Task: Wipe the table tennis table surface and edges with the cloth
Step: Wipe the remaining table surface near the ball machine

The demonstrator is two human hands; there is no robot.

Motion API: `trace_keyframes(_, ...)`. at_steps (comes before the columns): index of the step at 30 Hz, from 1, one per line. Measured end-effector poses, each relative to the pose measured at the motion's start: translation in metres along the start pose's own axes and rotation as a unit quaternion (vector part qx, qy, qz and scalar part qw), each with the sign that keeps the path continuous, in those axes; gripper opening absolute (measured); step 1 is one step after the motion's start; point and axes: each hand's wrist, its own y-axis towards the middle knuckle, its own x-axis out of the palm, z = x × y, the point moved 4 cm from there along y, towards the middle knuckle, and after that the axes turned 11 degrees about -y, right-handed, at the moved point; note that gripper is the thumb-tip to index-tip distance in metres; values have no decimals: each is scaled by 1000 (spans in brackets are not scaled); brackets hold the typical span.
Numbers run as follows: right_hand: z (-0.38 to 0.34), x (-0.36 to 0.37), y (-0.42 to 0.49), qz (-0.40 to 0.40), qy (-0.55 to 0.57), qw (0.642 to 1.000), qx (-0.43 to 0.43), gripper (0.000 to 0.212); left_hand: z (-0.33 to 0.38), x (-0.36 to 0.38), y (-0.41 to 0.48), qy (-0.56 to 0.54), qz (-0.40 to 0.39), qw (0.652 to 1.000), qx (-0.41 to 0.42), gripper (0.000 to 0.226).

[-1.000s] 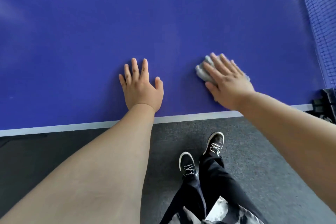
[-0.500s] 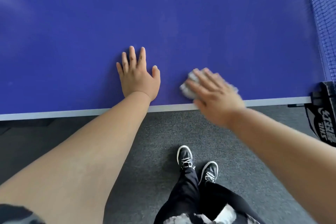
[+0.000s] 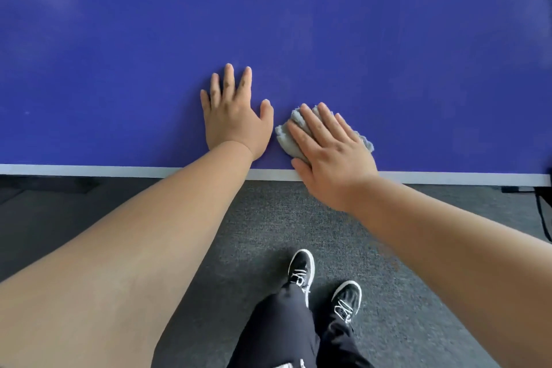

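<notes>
Blue tabletop (image 3: 328,24) fills the upper part of my head-camera view, bounded on its near side by a white edge stripe (image 3: 89,170), with grey carpet (image 3: 263,218) on the floor on my side of that stripe. Starting from the left, my left forearm crosses the stripe, and my left hand (image 3: 234,119) lies palm down on the blue surface just beyond it. Its fingers are straight and slightly spread, the thumb is out to the right, and nothing is in its grasp. Next comes the grey cloth (image 3: 288,140), bunched up on the tabletop just beyond the stripe and close beside my left thumb; I cannot tell whether they touch. My right hand (image 3: 331,155) rests flat on top of the cloth, its straight fingers angled up and to the left and pressing the cloth down rather than curling around it. The heel of this hand sits over the stripe. Cloth shows past the fingertips and again at the hand's right side. On the carpet, on the near side of the stripe, stand two black shoes (image 3: 301,267) with white laces, under dark trousers (image 3: 283,331). At the far right, a dark cable (image 3: 544,212) hangs below the stripe.
</notes>
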Motion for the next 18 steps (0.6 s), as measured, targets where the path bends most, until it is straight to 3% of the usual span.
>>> trace_keyframes(2, 28, -2, -4, 6, -5, 1000, 2, 64, 2, -1, -1, -6, -4, 1000, -1, 73)
trace_keyframes(5, 74, -6, -5, 26, 9, 985, 172, 64, 1, -2, -1, -7, -3, 1000, -4, 72)
trace_keyframes(7, 80, -3, 2, 21, 8, 971, 239, 64, 1, -2, 0, -11, -3, 1000, -3, 74)
trace_keyframes(14, 72, -6, 3, 9, -4, 968, 253, 65, 0, -7, -5, -51, -20, 998, 8, 74)
trace_keyframes(18, 65, -14, 1, 8, 4, 966, 258, 65, -8, -21, -13, -163, -62, 982, 69, 66)
